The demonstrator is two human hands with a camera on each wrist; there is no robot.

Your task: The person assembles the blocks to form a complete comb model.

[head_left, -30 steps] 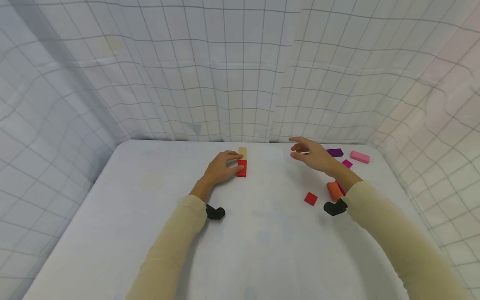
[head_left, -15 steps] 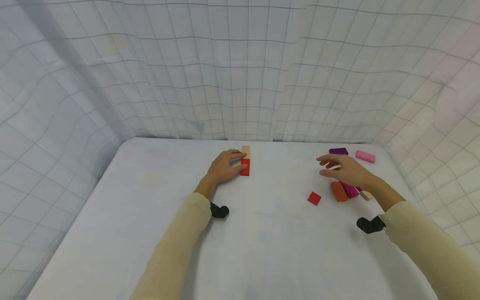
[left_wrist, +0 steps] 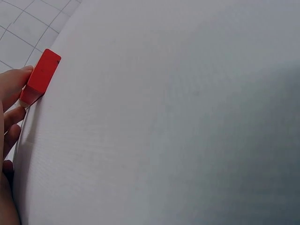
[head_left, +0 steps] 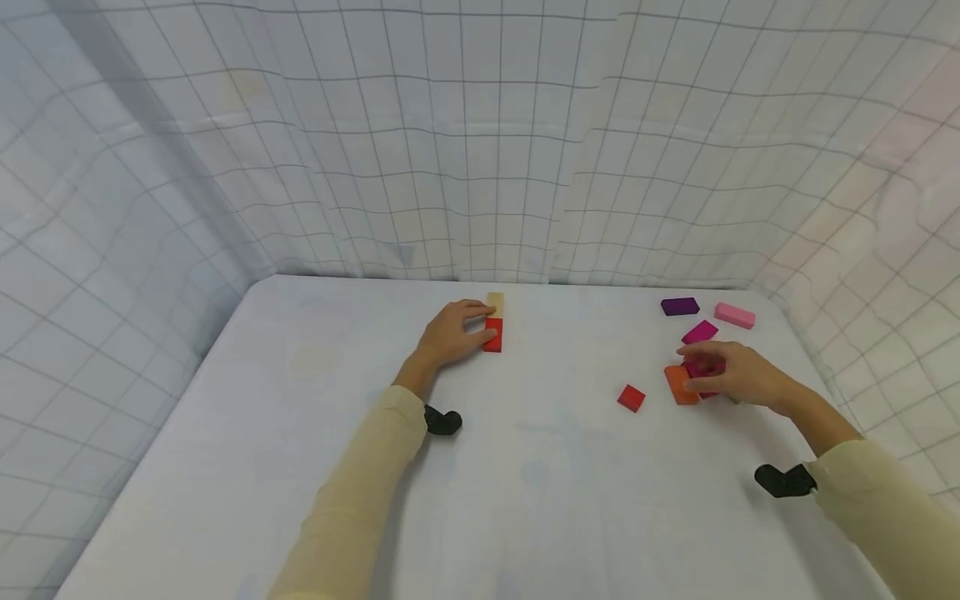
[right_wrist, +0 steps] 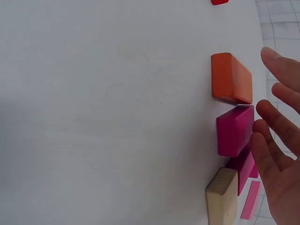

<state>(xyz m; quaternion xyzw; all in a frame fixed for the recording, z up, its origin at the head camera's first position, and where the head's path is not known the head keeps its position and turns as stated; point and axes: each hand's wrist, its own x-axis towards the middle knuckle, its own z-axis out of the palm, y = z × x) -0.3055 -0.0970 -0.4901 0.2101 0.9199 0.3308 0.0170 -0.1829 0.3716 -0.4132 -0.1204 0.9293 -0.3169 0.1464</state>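
My left hand rests beside two blocks lined up end to end near the table's back edge. Its thumb touches the red block, and a fingertip is at the pale wooden block behind it. In the left wrist view the red block stands out from the thumb. Over the cluster on the right hovers my right hand, fingers loosely bent and apart. Below it lie an orange block, a magenta block and a pale wooden block. The right wrist view shows nothing held.
A small red block lies left of the cluster. Behind it are another magenta block, a purple block and a pink block. Grid-patterned white curtains enclose the white table at the back and sides.
My right hand has moved right and toward me, from near the back edge to the orange and magenta blocks. The left hand stays at its two blocks; the head view has shifted slightly.
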